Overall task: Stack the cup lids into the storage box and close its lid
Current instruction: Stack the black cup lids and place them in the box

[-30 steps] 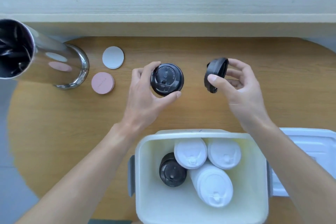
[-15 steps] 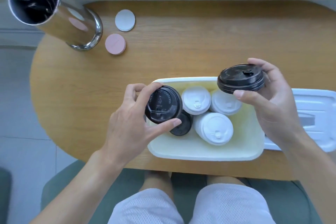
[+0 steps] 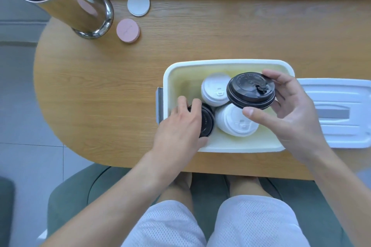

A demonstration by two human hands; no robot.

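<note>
Raised lettering is running in an arc round the top of the black cup lid (image 3: 250,90) that the right hand (image 3: 291,110) is holding over the storage box (image 3: 200,66), but the characters are showing too small and blurred to be read. The white cup lids (image 3: 216,91) in the box are showing only moulded sip-tab shapes, with no words that can be made out. Nothing else in view is carrying legible text, numbers or brand marks.
</note>
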